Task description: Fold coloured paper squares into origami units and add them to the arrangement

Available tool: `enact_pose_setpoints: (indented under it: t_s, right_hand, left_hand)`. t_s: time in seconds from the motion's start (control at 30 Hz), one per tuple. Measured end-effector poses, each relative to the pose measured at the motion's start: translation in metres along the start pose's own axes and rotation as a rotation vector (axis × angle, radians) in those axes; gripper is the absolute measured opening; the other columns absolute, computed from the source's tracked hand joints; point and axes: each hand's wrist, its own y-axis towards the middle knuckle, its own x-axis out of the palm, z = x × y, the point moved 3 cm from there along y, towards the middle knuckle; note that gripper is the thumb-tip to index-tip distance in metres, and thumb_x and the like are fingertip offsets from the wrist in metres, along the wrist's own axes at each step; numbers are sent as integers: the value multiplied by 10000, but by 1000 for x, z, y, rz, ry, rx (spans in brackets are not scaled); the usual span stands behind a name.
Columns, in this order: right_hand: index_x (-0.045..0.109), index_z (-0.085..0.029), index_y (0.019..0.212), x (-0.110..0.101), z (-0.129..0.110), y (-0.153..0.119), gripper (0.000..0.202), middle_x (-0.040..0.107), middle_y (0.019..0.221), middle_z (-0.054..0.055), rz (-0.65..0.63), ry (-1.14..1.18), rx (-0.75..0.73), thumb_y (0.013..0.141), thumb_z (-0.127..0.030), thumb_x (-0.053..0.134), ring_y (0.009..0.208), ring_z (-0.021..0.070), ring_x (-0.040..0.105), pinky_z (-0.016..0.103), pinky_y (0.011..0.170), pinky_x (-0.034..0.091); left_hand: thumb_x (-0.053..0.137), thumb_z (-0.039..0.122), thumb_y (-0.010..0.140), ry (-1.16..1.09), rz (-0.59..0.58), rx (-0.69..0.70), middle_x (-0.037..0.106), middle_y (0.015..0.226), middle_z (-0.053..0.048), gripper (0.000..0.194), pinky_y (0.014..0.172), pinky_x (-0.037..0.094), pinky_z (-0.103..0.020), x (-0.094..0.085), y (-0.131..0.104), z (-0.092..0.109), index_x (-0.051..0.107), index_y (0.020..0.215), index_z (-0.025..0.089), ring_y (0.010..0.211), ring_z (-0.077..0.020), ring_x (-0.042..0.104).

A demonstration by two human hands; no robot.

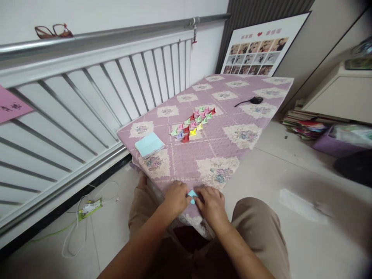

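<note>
A small folded piece of light blue paper (193, 195) is at the near edge of the cloth-covered table (186, 162), between my two hands. My left hand (176, 198) grips its left side, fingers curled with the thumb toward the paper. On the other side, my right hand (211, 203) has its fingers bent and pressed on the paper's right edge. Farther up the table lies a stack of light blue paper squares (149, 144). Several small folded paper pieces (192, 124) in red, green, pink, yellow and purple stand grouped in rows near the middle.
A black object with a thin stem (256, 100) lies at the table's far right. The white radiator (116, 85) runs along the left, with eyeglasses (54, 31) above it. A power strip (90, 208) with cables is on the floor. A photo board (264, 46) leans behind.
</note>
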Motion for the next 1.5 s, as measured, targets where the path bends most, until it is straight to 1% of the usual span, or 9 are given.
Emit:
enact_pose_setpoints:
  t_s: [0.17, 0.33, 0.43, 0.53, 0.63, 0.77, 0.9, 1.23, 1.5]
  right_hand:
    - [609, -271, 1135, 3, -2, -2, 295, 628, 1065, 55, 14, -20, -41, 843, -241, 589, 1009, 242, 513, 419, 907, 288]
    - [650, -284, 950, 2, 0, 0, 144, 621, 1111, 30, -41, 83, -26, 835, -221, 593, 1061, 247, 513, 466, 943, 247]
    - [622, -244, 841, -1, 2, 3, 55, 651, 972, 12, -102, 175, -52, 838, -200, 590, 974, 217, 551, 471, 955, 240]
    - [592, -219, 815, -6, 1, 8, 73, 636, 812, -7, -119, 200, -165, 866, -186, 554, 844, 174, 567, 445, 961, 264]
    - [591, -211, 825, -12, 0, 11, 114, 628, 800, 1, -6, 92, -320, 900, -184, 510, 838, 171, 555, 456, 1006, 242]
    - [602, -218, 919, -10, 0, 8, 156, 648, 896, 20, 78, -17, -484, 930, -160, 459, 939, 180, 549, 479, 1055, 188]
    - [611, -222, 923, 0, 4, 0, 141, 647, 891, 16, 51, -30, -498, 919, -160, 484, 960, 181, 545, 464, 1064, 191]
    - [651, -253, 877, -1, 11, -6, 98, 635, 887, 10, -83, 170, -325, 882, -228, 556, 913, 179, 557, 383, 945, 323]
    - [634, -223, 776, -2, 9, -3, 194, 601, 839, 28, -45, 196, -222, 902, -329, 532, 884, 195, 522, 342, 833, 356]
  left_hand:
    - [631, 229, 761, -129, 59, -11, 627, 903, -23, 112, 803, 394, -300, 3, -3, -3, 577, 850, 190, 883, -187, 557]
    - [604, 197, 779, -319, 42, -40, 630, 829, 6, 114, 714, 401, -261, 7, -9, -4, 573, 889, 190, 781, -148, 565]
    - [581, 162, 792, -391, 60, 13, 623, 825, 10, 177, 700, 412, -246, 5, -11, -3, 569, 966, 185, 772, -136, 566]
    - [560, 159, 820, -248, 148, 142, 615, 847, -8, 86, 736, 416, -266, -2, -13, 1, 592, 895, 188, 817, -151, 555]
    - [530, 187, 867, 3, 243, 263, 612, 884, -30, 77, 780, 408, -314, -5, -16, 6, 607, 868, 198, 874, -184, 541]
    - [492, 223, 909, 242, 306, 337, 612, 884, -36, 130, 751, 394, -355, 4, -20, 6, 605, 850, 201, 850, -205, 527]
    - [476, 230, 922, 297, 299, 370, 604, 855, -32, 157, 726, 375, -357, 18, -25, 3, 599, 829, 204, 809, -198, 517]
    - [518, 283, 904, 5, 175, 121, 618, 960, -27, 142, 841, 334, -360, 17, -42, 4, 651, 879, 241, 937, -200, 497]
    - [481, 259, 910, -83, 171, -48, 607, 920, -17, 161, 846, 304, -367, 17, -41, 7, 622, 838, 229, 921, -195, 495]
